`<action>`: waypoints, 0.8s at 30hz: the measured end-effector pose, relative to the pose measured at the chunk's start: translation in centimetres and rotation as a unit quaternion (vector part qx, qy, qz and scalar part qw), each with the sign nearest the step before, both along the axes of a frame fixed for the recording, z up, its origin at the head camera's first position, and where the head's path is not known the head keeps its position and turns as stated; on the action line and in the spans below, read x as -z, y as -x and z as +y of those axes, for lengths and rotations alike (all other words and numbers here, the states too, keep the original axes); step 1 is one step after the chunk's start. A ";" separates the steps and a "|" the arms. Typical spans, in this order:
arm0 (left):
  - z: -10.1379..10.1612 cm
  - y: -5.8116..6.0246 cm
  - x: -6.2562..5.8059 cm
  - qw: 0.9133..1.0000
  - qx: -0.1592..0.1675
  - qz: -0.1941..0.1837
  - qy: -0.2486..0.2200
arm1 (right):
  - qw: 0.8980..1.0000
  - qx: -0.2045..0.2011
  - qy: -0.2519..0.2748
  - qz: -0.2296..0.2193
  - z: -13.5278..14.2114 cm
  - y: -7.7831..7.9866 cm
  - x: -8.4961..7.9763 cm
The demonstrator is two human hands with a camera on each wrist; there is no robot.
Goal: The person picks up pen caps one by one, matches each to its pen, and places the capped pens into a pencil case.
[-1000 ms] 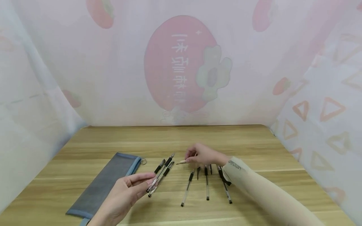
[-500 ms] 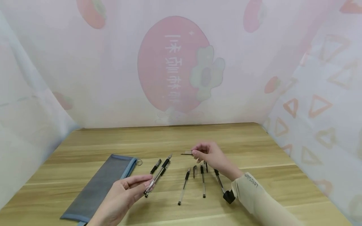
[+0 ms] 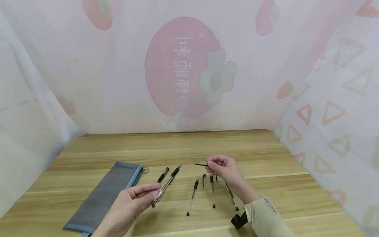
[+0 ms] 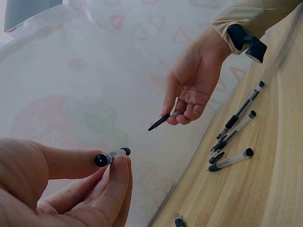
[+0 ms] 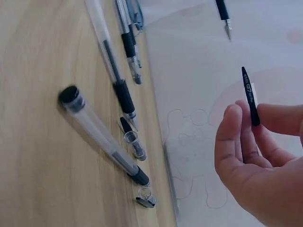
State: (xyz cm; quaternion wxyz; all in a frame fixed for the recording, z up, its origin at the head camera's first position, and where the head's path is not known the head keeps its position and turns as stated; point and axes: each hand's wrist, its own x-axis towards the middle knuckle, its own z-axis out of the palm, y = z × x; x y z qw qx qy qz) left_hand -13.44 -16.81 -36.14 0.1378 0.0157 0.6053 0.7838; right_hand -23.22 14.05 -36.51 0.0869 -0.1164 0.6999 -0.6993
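Observation:
My left hand (image 3: pixel 130 200) holds an uncapped clear gel pen (image 3: pixel 175 171) with a black grip, its tip pointing up and away. Another pen lies partly hidden behind it. My right hand (image 3: pixel 226 171) pinches a pen cap (image 5: pixel 251 97) with a black clip between thumb and fingertips, above the table. The cap and the held pen's tip (image 5: pixel 227 30) are apart. Under and beside the right hand lie several uncapped pens, among them a pen (image 3: pixel 193 196) and a pen (image 3: pixel 213 194). A loose cap (image 3: pixel 204 181) lies between these two.
A grey mesh pencil pouch (image 3: pixel 100 197) with blue edging lies on the left of the wooden table (image 3: pixel 142 144). Near its zip ring lies a capped pen (image 3: pixel 163 174). A black wrist device (image 3: pixel 238 221) sits at the right sleeve. Printed cloth hangs behind and at both sides.
My right hand has moved to the right and towards me, with the cap still pinched. The left hand stays nearly in place with its pen. The head view has shifted a little.

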 end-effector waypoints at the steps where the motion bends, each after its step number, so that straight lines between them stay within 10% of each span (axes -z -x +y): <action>1: 0.1 0.0 0.0 1.000 0.004 0.003 0.005 | 1.000 0.002 0.002 0.001 0.1 -0.1 0.0; 24: 2.2 -0.8 0.3 0.995 0.094 0.014 0.030 | 0.999 0.029 -0.028 0.022 0.7 -3.0 -1.3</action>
